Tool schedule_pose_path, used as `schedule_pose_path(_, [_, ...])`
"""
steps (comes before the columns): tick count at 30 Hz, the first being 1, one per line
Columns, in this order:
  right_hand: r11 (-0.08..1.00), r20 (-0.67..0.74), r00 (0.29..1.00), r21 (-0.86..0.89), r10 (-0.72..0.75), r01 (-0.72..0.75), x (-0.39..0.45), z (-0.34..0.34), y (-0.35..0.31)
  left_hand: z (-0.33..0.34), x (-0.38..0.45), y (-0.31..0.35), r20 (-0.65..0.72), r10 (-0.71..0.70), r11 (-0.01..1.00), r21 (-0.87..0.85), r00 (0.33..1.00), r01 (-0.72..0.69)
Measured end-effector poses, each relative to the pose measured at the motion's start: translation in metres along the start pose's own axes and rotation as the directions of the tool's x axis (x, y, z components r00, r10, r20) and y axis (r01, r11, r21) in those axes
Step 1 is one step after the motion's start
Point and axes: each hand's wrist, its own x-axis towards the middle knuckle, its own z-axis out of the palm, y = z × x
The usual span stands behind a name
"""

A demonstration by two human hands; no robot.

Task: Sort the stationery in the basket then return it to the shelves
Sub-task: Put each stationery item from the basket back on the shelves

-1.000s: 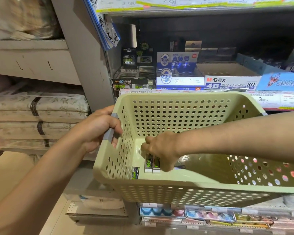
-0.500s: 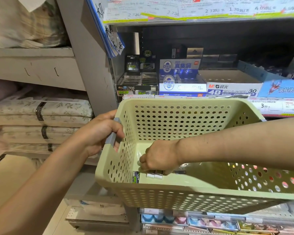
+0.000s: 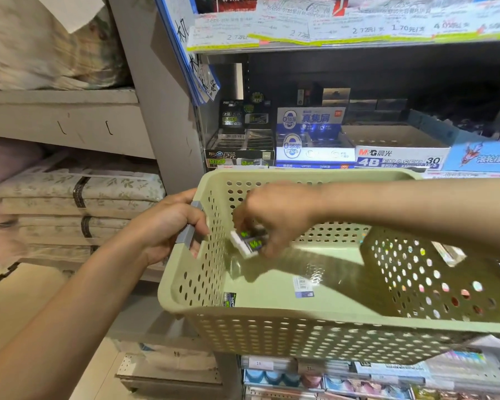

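Note:
A pale green perforated basket (image 3: 300, 330) hangs in front of the stationery shelf. My left hand (image 3: 168, 226) grips its grey handle (image 3: 188, 226) on the left side. Above the basket's floor, my right hand (image 3: 274, 217) pinches two small white erasers with black-and-green sleeves (image 3: 248, 242). One more eraser of the same kind (image 3: 229, 299) leans in the front left corner. A clear packet with a barcode label (image 3: 303, 285) lies flat on the basket floor.
Behind the basket the shelf holds a black eraser display box (image 3: 240, 153), a blue-and-white box (image 3: 312, 140), an M&G 4B eraser box (image 3: 399, 151) and a light blue box (image 3: 479, 151). Price labels (image 3: 329, 30) line the shelf above. Folded bedding (image 3: 78, 203) fills the left shelves.
My right hand has lifted from the basket floor with the two erasers, rising up and slightly back. My left hand keeps its hold on the handle. The view has tilted down a little.

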Motion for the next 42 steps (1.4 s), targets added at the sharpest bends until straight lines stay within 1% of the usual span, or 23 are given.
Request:
schedule_pose_path(2, [0.997,-0.074,0.995,0.048,0.067,-0.063,-0.004,-0.017,0.006,-0.001,0.0,0.001,-0.004,0.0,1.0,0.011,1.0,0.0])
schedule_pose_path(4, [0.99,-0.137,0.985,0.112,0.105,-0.09,-0.006,-0.032,0.012,-0.004,-0.001,0.001,-0.011,-0.002,1.0,0.014,1.0,0.003])
schedule_pose_path(7, [0.953,-0.173,0.972,0.286,0.159,-0.105,-0.009,-0.049,0.021,-0.007,-0.004,0.002,-0.005,0.007,1.0,0.014,1.0,-0.007])
schedule_pose_path(10, [0.9,-0.265,0.935,0.422,0.234,-0.105,-0.005,-0.063,0.034,-0.009,-0.005,0.003,-0.012,0.022,1.0,0.013,1.0,-0.022])
schedule_pose_path(12, [0.876,-0.301,0.907,0.465,0.293,-0.129,0.001,-0.07,0.045,-0.01,-0.006,0.004,-0.017,0.018,1.0,0.02,1.0,-0.017])
schedule_pose_path(14, [0.874,-0.309,0.892,0.456,0.332,-0.167,0.011,-0.073,0.057,-0.01,-0.007,0.005,-0.022,0.01,1.0,0.02,1.0,-0.01])
schedule_pose_path(16, [0.878,-0.284,0.883,0.416,0.373,-0.237,0.02,-0.074,0.069,-0.009,-0.008,0.005,-0.031,0.003,1.0,0.017,1.0,-0.002])
schedule_pose_path(19, [0.854,-0.177,0.874,0.369,0.452,-0.367,0.036,-0.071,0.085,-0.009,-0.01,0.006,-0.039,-0.005,1.0,0.015,0.999,0.005])
schedule_pose_path(21, [0.839,-0.145,0.863,0.358,0.484,-0.41,0.046,-0.068,0.091,-0.01,-0.01,0.007,-0.037,-0.009,1.0,0.01,0.999,0.01])
schedule_pose_path(28, [0.838,-0.171,0.85,0.346,0.498,-0.421,0.071,-0.065,0.097,-0.017,-0.009,0.008,-0.056,-0.01,1.0,0.009,0.998,0.01])
schedule_pose_path(37, [0.855,-0.163,0.863,0.31,0.479,-0.416,0.082,-0.06,0.098,-0.026,-0.005,0.008,-0.048,-0.026,0.999,0.025,0.999,0.028])
schedule_pose_path(42, [0.857,-0.152,0.877,0.34,0.456,-0.387,0.082,-0.06,0.101,-0.024,-0.005,0.008,-0.034,-0.029,0.999,0.026,0.999,0.03])
